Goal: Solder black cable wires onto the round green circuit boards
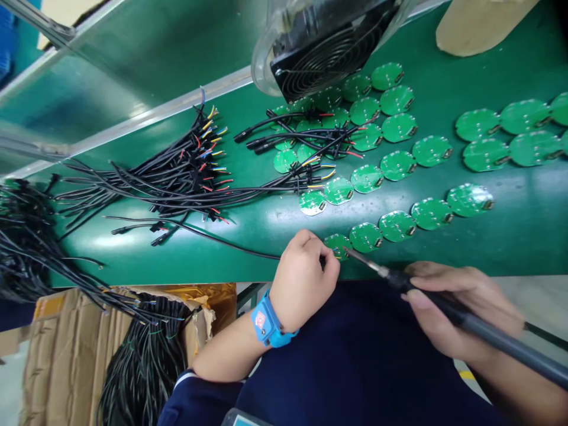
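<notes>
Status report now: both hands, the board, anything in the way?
Left hand pinching wire at round green board. Right hand shut on soldering iron, tip at same board. Row of boards and cable bundle beside, not blocking.

Green work surface [510, 236], glossy, with bright overhead light reflected left of centre. Metal rail [146, 115] runs along its far edge. Fan housing [328, 47] stands above it. Open cardboard box [66, 349] sits below, lower left.

Glossy green circuit boards [396, 225] lie on a smooth, shiny green mat [523, 236], beside matt black rubbery cables [168, 177] and rough brown cardboard [66, 349].
</notes>
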Demonstrator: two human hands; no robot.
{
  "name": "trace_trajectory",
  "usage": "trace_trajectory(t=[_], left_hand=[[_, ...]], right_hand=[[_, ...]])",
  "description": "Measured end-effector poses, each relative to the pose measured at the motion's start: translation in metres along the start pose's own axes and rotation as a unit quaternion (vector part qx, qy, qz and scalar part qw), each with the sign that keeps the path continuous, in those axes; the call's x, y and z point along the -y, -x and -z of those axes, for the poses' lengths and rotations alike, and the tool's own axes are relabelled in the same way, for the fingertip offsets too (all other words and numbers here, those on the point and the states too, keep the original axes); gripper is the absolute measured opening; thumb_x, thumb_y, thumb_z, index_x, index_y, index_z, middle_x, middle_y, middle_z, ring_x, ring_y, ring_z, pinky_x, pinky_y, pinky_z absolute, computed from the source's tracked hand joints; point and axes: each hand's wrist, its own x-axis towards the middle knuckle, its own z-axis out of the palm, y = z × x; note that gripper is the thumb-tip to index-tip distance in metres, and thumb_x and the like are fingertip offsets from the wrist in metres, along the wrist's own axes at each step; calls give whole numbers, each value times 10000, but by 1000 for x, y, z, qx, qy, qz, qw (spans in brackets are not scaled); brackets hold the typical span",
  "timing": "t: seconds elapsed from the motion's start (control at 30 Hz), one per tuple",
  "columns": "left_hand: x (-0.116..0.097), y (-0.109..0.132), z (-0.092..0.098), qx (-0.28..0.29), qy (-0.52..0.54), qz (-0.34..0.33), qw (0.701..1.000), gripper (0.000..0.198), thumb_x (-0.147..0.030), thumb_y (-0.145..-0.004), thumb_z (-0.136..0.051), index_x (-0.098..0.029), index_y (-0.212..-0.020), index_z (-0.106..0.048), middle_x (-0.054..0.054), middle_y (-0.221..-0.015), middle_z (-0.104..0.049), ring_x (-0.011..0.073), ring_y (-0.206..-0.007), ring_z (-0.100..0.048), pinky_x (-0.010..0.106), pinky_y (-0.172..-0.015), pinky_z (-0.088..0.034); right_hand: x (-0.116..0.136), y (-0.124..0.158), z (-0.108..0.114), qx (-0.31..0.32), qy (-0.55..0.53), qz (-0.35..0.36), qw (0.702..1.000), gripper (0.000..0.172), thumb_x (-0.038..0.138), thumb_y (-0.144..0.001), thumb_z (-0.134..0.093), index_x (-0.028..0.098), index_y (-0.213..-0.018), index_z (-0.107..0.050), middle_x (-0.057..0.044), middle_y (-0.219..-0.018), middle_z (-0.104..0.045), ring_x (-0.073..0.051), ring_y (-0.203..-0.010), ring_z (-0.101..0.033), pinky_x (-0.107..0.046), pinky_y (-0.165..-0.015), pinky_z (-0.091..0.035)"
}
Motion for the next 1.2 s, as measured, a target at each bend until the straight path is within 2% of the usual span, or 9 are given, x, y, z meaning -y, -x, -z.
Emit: trace_trajectory(t=[0.17, 0.3, 0.53, 0.6, 0.7, 0.77, 0.93, 1.1, 1.2], left_hand=[[-4, -4, 4, 42, -18, 18, 999, 144, -83, -762, -529, -150, -635, -536, 34, -742, -516, 143, -693, -531, 289, -682, -469], [-1, -10, 10, 53, -35, 15, 998, 145, -86, -779, -526, -149, -651, -554, 39, -754, -524, 149, -719, -539, 290, -711, -468], [12, -23, 34, 54, -81, -42, 994, 127, -152, -843, -528, -161, -733, -590, 40, -779, -547, 157, -759, -546, 292, -719, -471], [15, -33, 41, 18, -103, -75, 992, 103, -162, -855, -530, -165, -789, -609, 42, -796, -566, 161, -771, -550, 303, -735, -473], [22, -56, 48, -85, -176, -148, 969, 80, -195, -849, -566, -167, -851, -641, 51, -808, -575, 181, -791, -532, 335, -749, -458], [25, -71, 50, -113, -239, -198, 944, 86, -236, -831, -602, -180, -865, -657, 59, -825, -565, 203, -805, -505, 352, -733, -440], [23, -91, 50, -63, -322, -244, 912, 115, -289, -782, -660, -188, -835, -641, 76, -887, -574, 252, -862, -493, 377, -722, -399], [23, -94, 56, -18, -373, -262, 890, 112, -252, -845, -570, -161, -813, -627, 64, -770, -614, 214, -728, -561, 345, -656, -409], [27, -87, 65, -56, -344, -317, 882, 136, -216, -878, -516, -159, -850, -635, 59, -822, -670, 189, -754, -616, 322, -678, -456]], right_hand=[[-18, -6, 13, -69, -114, -20, 991, 248, 44, -681, -636, 181, -884, -592, -44, -729, -618, -178, -649, -628, -303, -539, -540], [-32, -23, 16, -96, -76, -4, 992, 234, 94, -682, -663, 196, -880, -591, -25, -699, -619, -164, -586, -615, -302, -525, -515], [-37, -34, 12, -93, 2, -51, 994, 204, 191, -688, -697, 197, -870, -605, -59, -857, -622, -186, -730, -631, -322, -616, -498], [-37, -33, 12, -91, -6, -58, 994, 200, 172, -694, -695, 193, -871, -604, -65, -867, -618, -182, -720, -631, -318, -610, -500], [-37, -32, 13, -88, -31, -40, 995, 219, 127, -690, -691, 185, -877, -594, -79, -851, -624, -192, -717, -634, -329, -615, -502], [-37, -31, 13, -90, -44, -20, 995, 238, 106, -685, -687, 186, -887, -589, -79, -836, -628, -195, -708, -635, -330, -607, -501], [-40, -29, 14, -109, -58, 17, 992, 279, 45, -681, -667, 193, -904, -587, -67, -812, -623, -194, -703, -637, -321, -601, -501], [-44, -29, 15, -126, -64, 43, 989, 291, 19, -677, -660, 184, -908, -592, -75, -790, -616, -199, -698, -638, -319, -601, -513], [-41, -28, 17, -116, -70, 45, 990, 276, 21, -703, -638, 203, -903, -582, -58, -752, -616, -193, -692, -636, -349, -678, -548]])
